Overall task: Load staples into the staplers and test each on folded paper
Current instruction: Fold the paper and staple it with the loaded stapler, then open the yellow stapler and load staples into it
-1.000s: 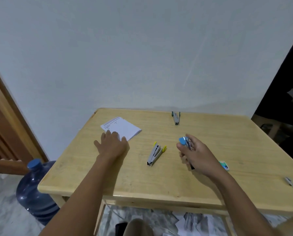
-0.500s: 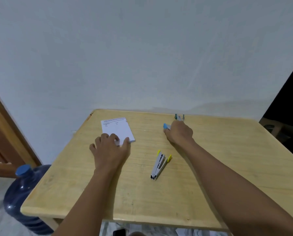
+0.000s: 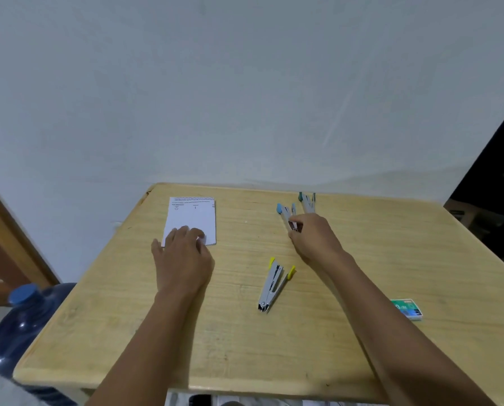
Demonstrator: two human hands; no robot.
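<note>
Drawn back a little from the far edge, the right hand (image 3: 312, 238) now pinches the hinge end of the blue-tipped metal stapler (image 3: 284, 213), which lies on the pale wooden table (image 3: 215, 347). Nearest sits a small green staple box (image 3: 407, 309), then the yellow-tipped metal stapler (image 3: 274, 284), splayed open (nobody touching it). The left hand (image 3: 183, 256) presses loose fingers on the folded white paper (image 3: 192, 218). Farthest lies the green-tipped metal stapler (image 3: 307, 202), just beside the blue one.

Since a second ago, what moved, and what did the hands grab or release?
The right hand carried the blue stapler from mid-table to the far edge, beside the green stapler, and still pinches its near end. Nothing was let go. The left hand stays on the paper; the yellow stapler and staple box lie where they were.
</note>
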